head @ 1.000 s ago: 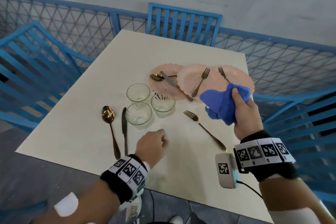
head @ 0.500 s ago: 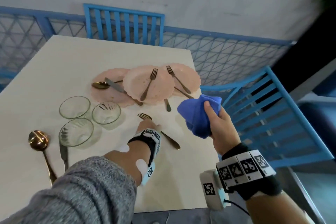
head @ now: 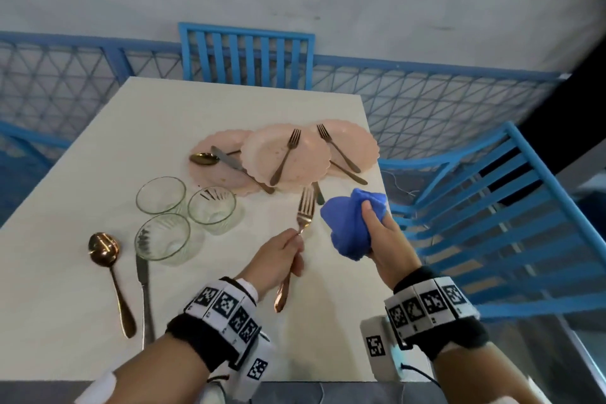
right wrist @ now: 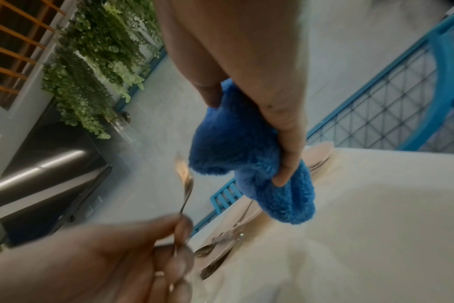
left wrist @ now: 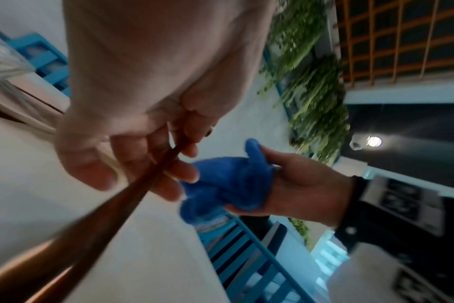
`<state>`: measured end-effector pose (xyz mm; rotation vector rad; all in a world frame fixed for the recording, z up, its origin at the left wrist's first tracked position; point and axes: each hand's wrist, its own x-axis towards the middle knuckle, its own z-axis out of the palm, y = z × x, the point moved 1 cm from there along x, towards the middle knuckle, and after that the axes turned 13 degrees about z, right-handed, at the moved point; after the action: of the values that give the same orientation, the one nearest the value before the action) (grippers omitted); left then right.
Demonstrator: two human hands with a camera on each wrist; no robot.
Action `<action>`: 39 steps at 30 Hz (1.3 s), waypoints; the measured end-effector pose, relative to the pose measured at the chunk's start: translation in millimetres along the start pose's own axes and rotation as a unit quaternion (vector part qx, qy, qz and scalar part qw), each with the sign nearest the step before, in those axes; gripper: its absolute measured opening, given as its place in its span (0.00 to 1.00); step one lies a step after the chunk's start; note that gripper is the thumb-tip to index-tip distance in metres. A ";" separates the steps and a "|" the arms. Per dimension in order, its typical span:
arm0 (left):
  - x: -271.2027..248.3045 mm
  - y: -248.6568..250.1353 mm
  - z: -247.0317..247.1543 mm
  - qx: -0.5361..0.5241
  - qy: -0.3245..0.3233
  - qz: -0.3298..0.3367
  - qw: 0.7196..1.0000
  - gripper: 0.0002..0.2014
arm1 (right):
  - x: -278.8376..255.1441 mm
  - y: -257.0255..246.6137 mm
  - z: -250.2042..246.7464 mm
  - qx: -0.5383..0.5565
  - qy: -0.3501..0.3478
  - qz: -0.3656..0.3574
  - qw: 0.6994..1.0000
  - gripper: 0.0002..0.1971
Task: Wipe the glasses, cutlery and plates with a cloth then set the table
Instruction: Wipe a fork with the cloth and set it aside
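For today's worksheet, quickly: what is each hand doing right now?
Left hand: grips a fork.
Right hand: grips a blue cloth.

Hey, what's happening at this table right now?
A person is cleaning tableware. The left hand holds a copper-coloured fork up by its handle, tines pointing away, and the right hand grips a bunched blue cloth just beside it, not yet touching. On the table wait three glasses, three pink plates with cutlery, a spoon and a knife.

No words, brands or numbers can be read anywhere; the only markings are black-and-white square code patterns on both wristbands (head: 226, 305), and these spell nothing.
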<state>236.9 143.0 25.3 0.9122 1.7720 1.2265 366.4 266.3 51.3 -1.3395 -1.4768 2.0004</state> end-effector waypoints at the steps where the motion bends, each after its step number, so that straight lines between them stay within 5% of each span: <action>1: -4.8 6.3 2.3 -0.020 -0.001 0.015 1.000 0.14 | -0.6 -2.5 12.3 -0.002 -0.021 -0.008 1.000 0.10; 7: -26.3 37.5 13.0 -0.126 -0.003 0.030 0.992 0.13 | -3.7 -11.7 61.4 -0.050 0.026 -0.095 0.994 0.08; 11: -52.6 30.4 0.1 -0.107 -0.046 0.044 0.992 0.14 | 3.0 -37.6 52.4 0.007 0.100 -0.159 0.982 0.06; 14: -64.6 16.8 -13.4 -0.056 -0.014 0.076 0.995 0.15 | 8.3 -45.3 55.7 0.055 0.140 -0.157 0.976 0.09; 21: -68.4 -0.5 -45.4 -0.009 0.012 0.053 0.998 0.16 | 0.3 -23.8 95.4 0.153 -0.002 -0.022 0.988 0.11; 28: -70.5 8.2 -59.3 0.005 0.016 0.069 0.997 0.15 | 7.6 -28.4 107.5 0.158 0.020 -0.051 0.986 0.14; 33: -56.1 20.3 -68.7 -0.049 0.055 0.059 0.996 0.14 | -6.6 -6.1 140.3 0.096 -0.072 -0.053 0.991 0.12; 37: -50.1 31.9 -84.0 -0.061 -0.041 0.029 0.997 0.10 | -17.5 -19.0 135.1 0.030 -0.067 -0.091 0.993 0.11; 39: -42.7 35.9 -103.5 -0.041 -0.013 0.002 0.999 0.07 | -23.3 -23.2 125.7 -0.006 -0.072 -0.114 0.991 0.10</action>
<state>167.9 74.8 91.8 0.8805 1.6872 1.2761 269.4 187.3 86.4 -0.9964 -1.6266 1.9768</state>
